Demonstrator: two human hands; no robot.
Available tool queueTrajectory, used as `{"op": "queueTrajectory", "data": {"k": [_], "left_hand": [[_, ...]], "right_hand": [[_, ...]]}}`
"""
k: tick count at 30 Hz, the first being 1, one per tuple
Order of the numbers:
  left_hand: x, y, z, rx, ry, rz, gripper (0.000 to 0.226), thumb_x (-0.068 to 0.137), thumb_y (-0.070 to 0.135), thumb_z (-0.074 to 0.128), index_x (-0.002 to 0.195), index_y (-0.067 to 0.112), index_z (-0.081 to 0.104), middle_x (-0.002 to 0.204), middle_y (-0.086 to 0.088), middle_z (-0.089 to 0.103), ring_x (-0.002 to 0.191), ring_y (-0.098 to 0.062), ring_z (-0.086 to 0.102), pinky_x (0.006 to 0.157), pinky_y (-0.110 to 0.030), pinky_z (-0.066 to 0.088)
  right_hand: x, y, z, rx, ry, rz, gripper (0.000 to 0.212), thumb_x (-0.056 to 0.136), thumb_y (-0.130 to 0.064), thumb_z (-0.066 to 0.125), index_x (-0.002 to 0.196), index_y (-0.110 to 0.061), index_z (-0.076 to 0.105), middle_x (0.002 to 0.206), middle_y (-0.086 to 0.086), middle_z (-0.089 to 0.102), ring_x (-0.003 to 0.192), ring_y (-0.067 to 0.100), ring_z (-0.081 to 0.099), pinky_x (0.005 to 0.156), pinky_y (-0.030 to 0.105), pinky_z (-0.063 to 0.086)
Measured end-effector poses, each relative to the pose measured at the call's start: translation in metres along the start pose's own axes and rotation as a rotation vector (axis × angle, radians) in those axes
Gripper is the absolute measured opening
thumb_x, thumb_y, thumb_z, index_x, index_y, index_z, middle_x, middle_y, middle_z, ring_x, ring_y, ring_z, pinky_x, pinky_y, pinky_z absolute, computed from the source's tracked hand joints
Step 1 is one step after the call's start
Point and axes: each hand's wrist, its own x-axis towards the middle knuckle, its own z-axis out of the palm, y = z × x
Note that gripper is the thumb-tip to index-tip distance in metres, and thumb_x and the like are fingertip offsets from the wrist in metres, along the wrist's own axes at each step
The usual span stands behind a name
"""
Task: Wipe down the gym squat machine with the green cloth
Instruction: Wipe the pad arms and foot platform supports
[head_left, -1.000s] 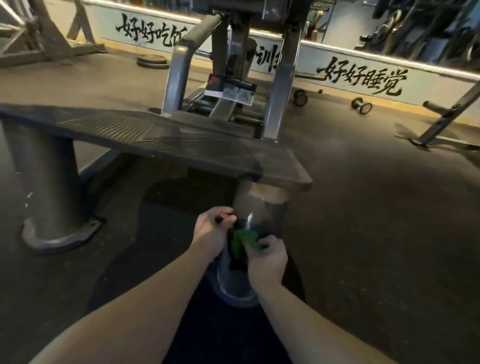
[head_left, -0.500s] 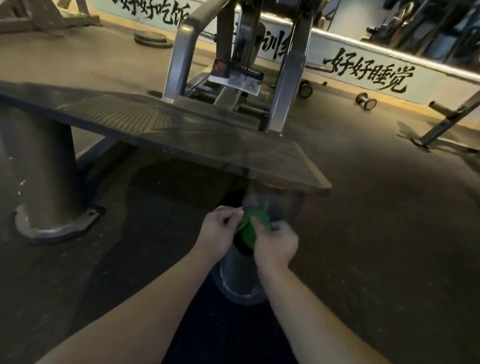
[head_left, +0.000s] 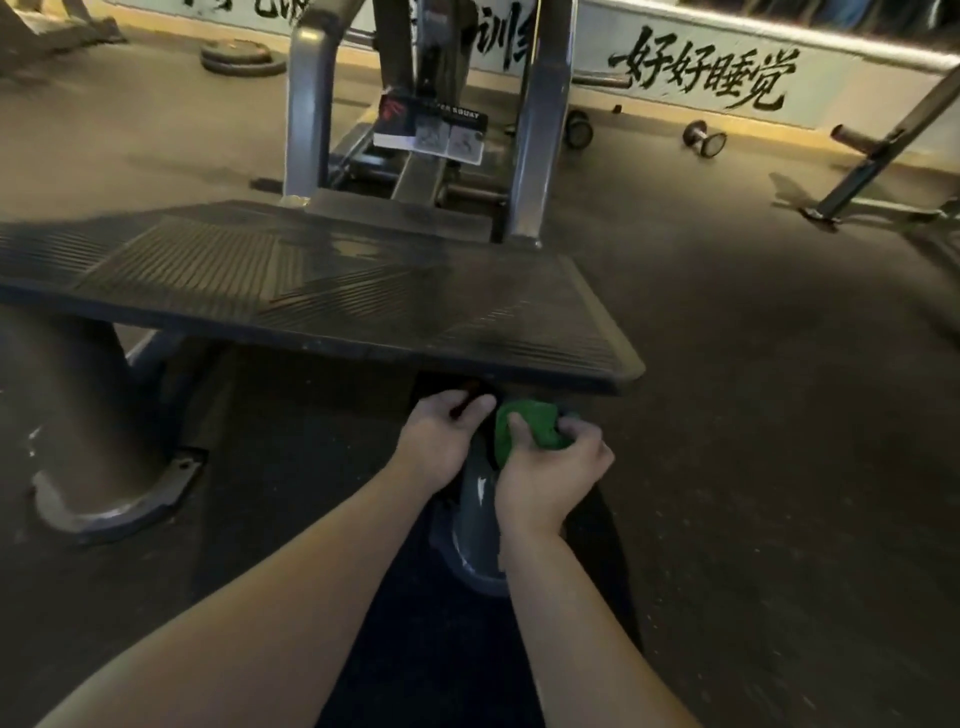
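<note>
We look down on the squat machine from its front edge. Its dark ribbed footplate spans the left and centre of the view, carried by a round grey support post near its right corner and a second post at the left. The right hand grips the bunched green cloth, thumb on top and fingers curled round it, and holds it against the upper right side of the support post, just beneath the footplate's edge. The left hand lies on the post's left side at the same height, fingers curled into the shadow under the plate; we cannot tell whether they close on the post or merely rest against it. Below the hands the post widens into a base flange on the dark floor mat. Behind the footplate we note two grey uprights, an instruction placard between them, a weight plate lying on the floor at the upper left, and a small dumbbell near the lettered wall band.
</note>
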Motion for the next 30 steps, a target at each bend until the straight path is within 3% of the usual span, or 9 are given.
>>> {"op": "queueTrajectory", "data": {"k": [3,5,8,11,14,19,22,26,30], "left_hand": [[0.013,-0.015,-0.001,-0.076,-0.029,0.029,0.042,0.089,0.044,0.075,0.121,0.017,0.071,0.119,0.0,0.071,0.11,-0.014,0.066,0.106,-0.036,0.05],[0.019,-0.029,0.003,-0.173,-0.066,0.028,0.018,0.088,0.033,0.078,0.103,0.03,0.071,0.105,0.007,0.073,0.093,0.0,0.069,0.095,-0.027,0.055],[0.018,-0.04,0.01,-0.193,-0.032,0.062,0.04,0.084,0.034,0.082,0.12,0.022,0.07,0.111,0.009,0.07,0.099,-0.001,0.067,0.094,-0.027,0.055],[0.018,-0.042,0.008,-0.182,-0.014,0.059,0.05,0.082,0.038,0.084,0.125,0.017,0.069,0.115,0.006,0.069,0.103,-0.007,0.066,0.094,-0.028,0.055],[0.014,-0.038,0.004,-0.119,-0.023,0.055,0.047,0.085,0.035,0.082,0.125,0.016,0.069,0.107,0.012,0.065,0.099,-0.002,0.062,0.085,-0.015,0.045],[0.031,-0.047,0.008,-0.163,-0.039,0.016,0.034,0.08,0.039,0.086,0.108,0.029,0.069,0.107,0.007,0.071,0.101,-0.012,0.068,0.097,-0.035,0.055],[0.032,-0.048,0.012,-0.21,-0.04,0.015,0.032,0.073,0.043,0.088,0.095,0.036,0.067,0.102,0.005,0.073,0.099,-0.016,0.071,0.095,-0.041,0.058],[0.035,-0.052,0.013,-0.184,-0.009,0.016,0.025,0.084,0.032,0.082,0.104,0.034,0.067,0.103,0.005,0.072,0.099,-0.016,0.07,0.096,-0.042,0.057],[0.023,-0.047,0.012,-0.195,-0.037,0.038,0.033,0.088,0.035,0.079,0.117,0.033,0.062,0.109,0.007,0.067,0.1,-0.01,0.065,0.093,-0.031,0.053]], "right_hand": [[-0.001,0.044,0.011,-0.008,0.016,-0.011,0.03,0.081,-0.006,0.081,0.083,-0.017,0.054,0.102,-0.001,0.048,0.083,-0.003,0.049,0.081,0.007,0.041],[-0.015,0.091,0.012,-0.074,0.011,0.063,0.021,0.082,0.003,0.075,0.083,-0.008,0.058,0.092,-0.006,0.045,0.079,0.001,0.048,0.081,0.02,0.046],[-0.029,0.127,0.011,-0.094,0.018,0.139,0.022,0.089,0.005,0.067,0.076,-0.01,0.056,0.084,0.001,0.057,0.076,0.009,0.058,0.08,0.037,0.051],[-0.019,0.088,0.015,-0.03,0.023,0.19,0.037,0.074,-0.009,0.087,0.072,-0.021,0.053,0.091,0.005,0.058,0.08,0.021,0.059,0.073,0.013,0.043],[0.003,0.042,0.011,-0.145,0.034,0.036,0.044,0.071,-0.01,0.09,0.068,-0.023,0.047,0.095,0.005,0.052,0.081,0.014,0.052,0.081,0.018,0.043],[-0.007,0.078,-0.006,-0.279,-0.066,0.021,0.032,0.077,-0.03,0.087,0.083,-0.019,0.058,0.086,-0.007,0.051,0.076,-0.001,0.051,0.067,0.007,0.038],[-0.013,0.082,0.002,-0.209,0.054,0.059,0.045,0.069,-0.016,0.093,0.071,-0.021,0.048,0.081,-0.001,0.054,0.08,0.019,0.062,0.075,0.018,0.044],[0.019,0.03,0.014,-0.112,0.038,-0.065,0.052,0.071,-0.006,0.089,0.069,-0.028,0.042,0.094,0.003,0.051,0.08,0.011,0.055,0.076,0.008,0.045],[0.012,0.045,0.001,-0.122,-0.133,0.003,0.043,0.077,-0.027,0.086,0.074,-0.037,0.044,0.094,0.0,0.05,0.083,0.01,0.054,0.075,0.013,0.048]]}}
